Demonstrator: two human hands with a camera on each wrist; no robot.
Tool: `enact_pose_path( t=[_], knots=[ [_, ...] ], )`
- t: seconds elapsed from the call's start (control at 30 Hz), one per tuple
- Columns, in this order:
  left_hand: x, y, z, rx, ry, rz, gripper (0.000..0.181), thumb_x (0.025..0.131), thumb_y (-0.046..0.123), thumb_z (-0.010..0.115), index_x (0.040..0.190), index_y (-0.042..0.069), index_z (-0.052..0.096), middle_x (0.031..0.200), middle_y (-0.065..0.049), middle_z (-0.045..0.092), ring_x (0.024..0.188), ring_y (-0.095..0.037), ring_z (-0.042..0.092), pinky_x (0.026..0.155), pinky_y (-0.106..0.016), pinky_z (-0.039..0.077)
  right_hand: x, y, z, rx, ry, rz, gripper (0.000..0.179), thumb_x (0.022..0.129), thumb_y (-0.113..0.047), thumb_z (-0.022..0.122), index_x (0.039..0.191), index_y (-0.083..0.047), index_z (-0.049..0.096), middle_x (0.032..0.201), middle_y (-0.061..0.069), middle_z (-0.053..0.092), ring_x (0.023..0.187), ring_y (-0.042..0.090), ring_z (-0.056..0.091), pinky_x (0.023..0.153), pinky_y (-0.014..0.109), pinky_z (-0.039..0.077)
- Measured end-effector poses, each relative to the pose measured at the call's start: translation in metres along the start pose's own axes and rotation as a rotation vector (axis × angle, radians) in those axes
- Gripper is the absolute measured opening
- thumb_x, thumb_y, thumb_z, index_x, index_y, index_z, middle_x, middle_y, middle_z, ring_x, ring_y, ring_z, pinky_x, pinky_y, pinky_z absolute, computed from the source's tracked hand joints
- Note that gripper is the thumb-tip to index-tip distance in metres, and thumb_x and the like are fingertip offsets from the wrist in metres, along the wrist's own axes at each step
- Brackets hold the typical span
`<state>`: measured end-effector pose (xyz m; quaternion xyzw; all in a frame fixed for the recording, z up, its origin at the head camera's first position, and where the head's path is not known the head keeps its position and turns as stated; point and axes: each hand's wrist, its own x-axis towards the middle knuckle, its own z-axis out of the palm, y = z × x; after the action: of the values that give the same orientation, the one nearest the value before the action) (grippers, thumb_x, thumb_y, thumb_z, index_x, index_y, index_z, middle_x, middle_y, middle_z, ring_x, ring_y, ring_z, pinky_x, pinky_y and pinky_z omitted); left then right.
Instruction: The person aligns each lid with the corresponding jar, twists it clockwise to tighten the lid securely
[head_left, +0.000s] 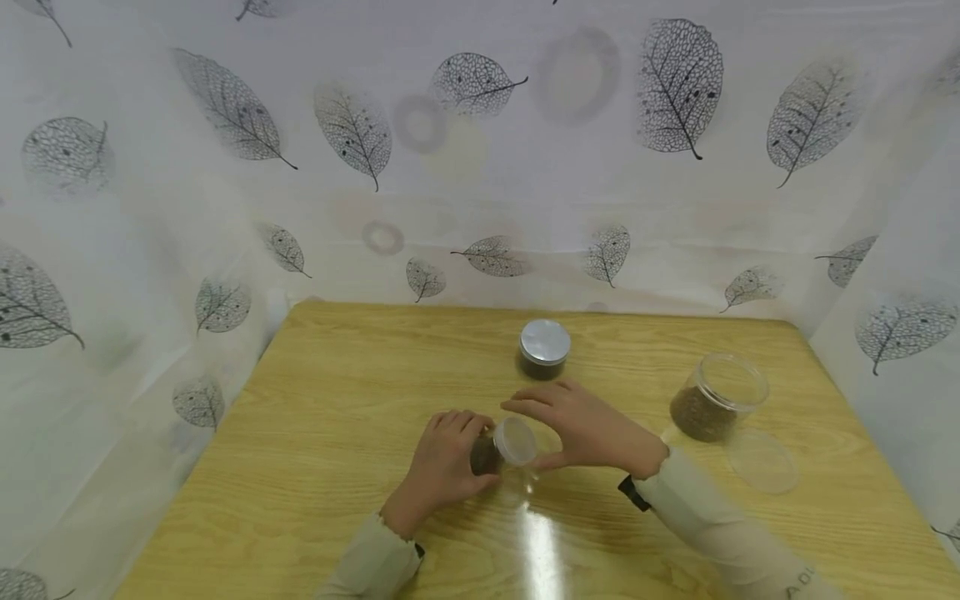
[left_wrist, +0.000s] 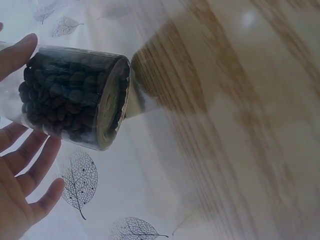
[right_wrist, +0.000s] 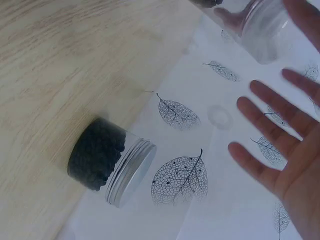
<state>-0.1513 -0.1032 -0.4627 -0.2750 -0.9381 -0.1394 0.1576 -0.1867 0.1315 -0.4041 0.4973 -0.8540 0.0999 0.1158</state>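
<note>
A clear plastic jar (left_wrist: pixel 75 92) partly filled with dark bean-like pieces is held by my left hand (head_left: pixel 444 462), thumb on one side and fingers on the other. The jar tilts above the table, its pale translucent top end (head_left: pixel 516 440) facing right. My right hand (head_left: pixel 581 427) is beside that end, thumb and fingers spread apart. In the right wrist view the right hand's fingers (right_wrist: pixel 270 125) look fairly straight, with the jar's clear end (right_wrist: pixel 265 32) near the thumb. Whether the right hand touches the jar I cannot tell.
Behind the hands stands a jar (head_left: pixel 544 350) of dark pieces with a silver screw lid. To the right is a clear jar (head_left: pixel 705 408) with brown contents, beside a flat translucent disc (head_left: pixel 762 461). Leaf-patterned sheeting (head_left: pixel 480 167) surrounds the wooden table (head_left: pixel 337 375).
</note>
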Motion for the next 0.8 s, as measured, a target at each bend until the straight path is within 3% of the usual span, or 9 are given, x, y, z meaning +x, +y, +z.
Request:
enact_pose_path(
  t=[0.17,0.3,0.57,0.8],
  knots=[
    [0.0,-0.002,0.0,-0.015,-0.005,-0.007,0.067,0.058,0.05,0.085,0.11,0.017,0.058,0.105,0.003,0.063,0.1,-0.018,0.059,0.092,-0.04,0.046,0.002,0.004,0.0,0.004,0.01,-0.125,0.079,0.063,-0.028,0.085,0.134,-0.017,0.05,0.125,0.001,0.06,0.114,0.019,0.056,0.097,0.042,0.046],
    [0.0,-0.002,0.0,-0.021,-0.01,-0.011,0.067,0.058,0.05,0.084,0.11,0.017,0.058,0.105,0.003,0.062,0.1,-0.018,0.059,0.092,-0.039,0.046,0.002,0.003,0.003,-0.004,0.019,-0.148,0.072,0.065,-0.024,0.083,0.13,-0.016,0.054,0.116,-0.001,0.065,0.108,0.017,0.06,0.095,0.04,0.046],
    [0.0,-0.001,0.001,-0.009,0.003,-0.002,0.067,0.057,0.049,0.085,0.11,0.017,0.058,0.102,0.004,0.063,0.098,-0.017,0.06,0.091,-0.038,0.047,-0.001,0.001,0.008,0.018,0.018,-0.073,0.064,0.07,-0.035,0.08,0.126,-0.013,0.057,0.11,-0.001,0.067,0.102,0.015,0.061,0.095,0.042,0.045],
    [0.0,-0.001,0.002,0.005,0.011,0.002,0.067,0.056,0.048,0.086,0.11,0.018,0.058,0.103,0.004,0.064,0.098,-0.016,0.06,0.091,-0.037,0.047,0.0,-0.008,0.013,0.043,0.068,0.065,0.057,0.069,-0.05,0.077,0.106,-0.01,0.062,0.091,-0.002,0.068,0.086,0.012,0.062,0.096,0.043,0.044]
  ],
)
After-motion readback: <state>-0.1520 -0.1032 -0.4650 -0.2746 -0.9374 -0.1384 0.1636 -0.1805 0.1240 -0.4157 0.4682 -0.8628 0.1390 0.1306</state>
